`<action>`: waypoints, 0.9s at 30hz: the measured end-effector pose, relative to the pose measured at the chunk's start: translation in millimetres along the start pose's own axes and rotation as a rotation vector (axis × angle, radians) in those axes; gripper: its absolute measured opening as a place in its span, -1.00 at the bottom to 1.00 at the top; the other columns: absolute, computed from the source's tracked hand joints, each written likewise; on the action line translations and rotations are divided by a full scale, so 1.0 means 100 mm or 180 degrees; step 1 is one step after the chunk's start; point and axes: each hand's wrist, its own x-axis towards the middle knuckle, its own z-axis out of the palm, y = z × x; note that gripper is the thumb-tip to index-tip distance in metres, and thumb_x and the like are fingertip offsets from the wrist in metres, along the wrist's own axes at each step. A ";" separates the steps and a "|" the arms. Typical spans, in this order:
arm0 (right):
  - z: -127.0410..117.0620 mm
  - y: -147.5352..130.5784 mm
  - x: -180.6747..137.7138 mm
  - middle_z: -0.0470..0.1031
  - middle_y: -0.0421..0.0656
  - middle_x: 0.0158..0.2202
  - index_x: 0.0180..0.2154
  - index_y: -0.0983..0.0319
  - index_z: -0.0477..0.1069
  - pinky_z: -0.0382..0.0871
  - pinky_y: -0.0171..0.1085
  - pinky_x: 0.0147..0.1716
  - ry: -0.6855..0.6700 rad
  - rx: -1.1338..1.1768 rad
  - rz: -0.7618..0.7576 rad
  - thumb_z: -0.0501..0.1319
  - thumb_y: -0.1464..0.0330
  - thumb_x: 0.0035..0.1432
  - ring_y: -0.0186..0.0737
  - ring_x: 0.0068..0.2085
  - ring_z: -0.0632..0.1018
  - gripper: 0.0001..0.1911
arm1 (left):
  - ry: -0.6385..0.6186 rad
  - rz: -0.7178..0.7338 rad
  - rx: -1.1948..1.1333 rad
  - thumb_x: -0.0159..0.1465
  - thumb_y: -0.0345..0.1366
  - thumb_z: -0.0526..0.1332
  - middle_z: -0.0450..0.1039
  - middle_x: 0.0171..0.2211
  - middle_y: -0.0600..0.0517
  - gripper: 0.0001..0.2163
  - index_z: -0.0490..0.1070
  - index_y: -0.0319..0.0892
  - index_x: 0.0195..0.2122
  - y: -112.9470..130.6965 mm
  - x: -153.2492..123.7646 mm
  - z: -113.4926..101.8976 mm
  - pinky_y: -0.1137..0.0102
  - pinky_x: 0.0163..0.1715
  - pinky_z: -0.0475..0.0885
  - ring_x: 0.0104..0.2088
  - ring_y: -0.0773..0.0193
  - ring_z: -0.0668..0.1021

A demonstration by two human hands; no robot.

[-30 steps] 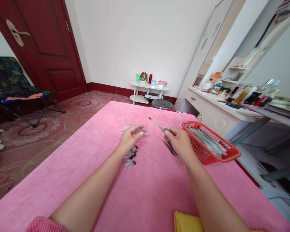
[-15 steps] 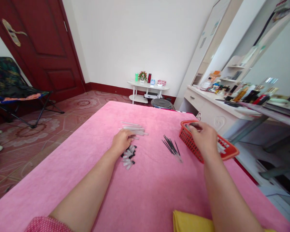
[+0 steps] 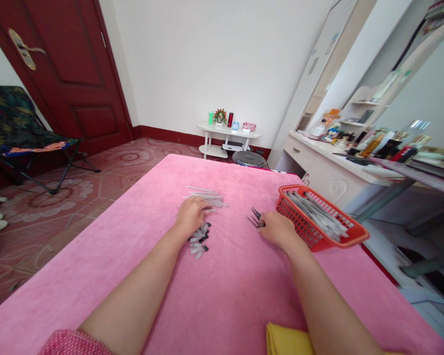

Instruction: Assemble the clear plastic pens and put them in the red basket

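Note:
My left hand point(image 3: 191, 216) rests on the pink cloth with fingers bent down at the near side of a row of clear pen barrels point(image 3: 205, 193). Its fingertips close on the end of one barrel. Just below that hand lies a small pile of clear and black pen caps point(image 3: 199, 242). My right hand point(image 3: 278, 229) is low over a bunch of thin black pen refills point(image 3: 254, 217), its fingers pinched together on them. The hand covers most of the bunch, so how many refills it grips is hidden.
An orange plastic basket point(image 3: 306, 230) holding many grey-white pens point(image 3: 320, 214) stands right of my right hand. Folded yellow cloth point(image 3: 286, 340) lies at the near edge of the pink-covered table point(image 3: 222, 296). A dressing table point(image 3: 329, 165) with bottles is beyond, on the right.
My right hand has come out of the orange basket and moved left and down onto the refills, uncovering the pens in the basket. My left hand stays by the barrels, its fingers shifting slightly.

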 end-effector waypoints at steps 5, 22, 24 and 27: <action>-0.07 -0.12 -0.07 0.55 -0.14 -0.38 -0.34 0.18 0.51 0.21 -0.37 -0.44 0.0317 0.0710 -0.0788 0.13 0.43 -0.01 -0.25 -0.35 0.52 -0.80 | 0.0176 0.0192 -0.0473 0.11 -0.47 0.15 0.55 -0.28 -0.01 -0.77 0.53 -0.07 -0.29 0.06 0.02 -0.01 0.26 -0.13 0.37 -0.20 0.12 0.52; -0.06 -0.26 -0.11 0.57 -0.16 -0.34 -0.32 0.16 0.54 0.23 -0.37 -0.37 0.0440 0.0772 -0.1257 0.09 0.49 -0.03 -0.26 -0.31 0.52 -0.71 | 0.0026 0.0452 -0.0626 0.13 -0.48 0.16 0.50 -0.10 0.02 -0.70 0.51 0.00 -0.17 0.16 0.02 -0.04 0.22 -0.04 0.32 -0.05 0.14 0.47; -0.07 -0.27 -0.12 0.58 -0.17 -0.33 -0.31 0.15 0.54 0.23 -0.36 -0.37 0.0431 0.0789 -0.1263 0.09 0.48 -0.02 -0.25 -0.30 0.53 -0.71 | -0.0016 0.0469 -0.0539 0.12 -0.48 0.17 0.52 -0.14 0.00 -0.72 0.52 -0.03 -0.21 0.18 0.01 -0.04 0.21 -0.06 0.32 -0.08 0.13 0.48; -0.05 -0.29 -0.11 0.57 -0.17 -0.34 -0.32 0.15 0.54 0.22 -0.35 -0.39 0.0439 0.0772 -0.1234 0.10 0.47 0.01 -0.24 -0.31 0.52 -0.73 | -0.0062 0.0530 -0.0543 0.11 -0.50 0.17 0.53 -0.19 -0.02 -0.74 0.53 -0.07 -0.24 0.22 0.00 -0.04 0.20 -0.06 0.32 -0.09 0.11 0.48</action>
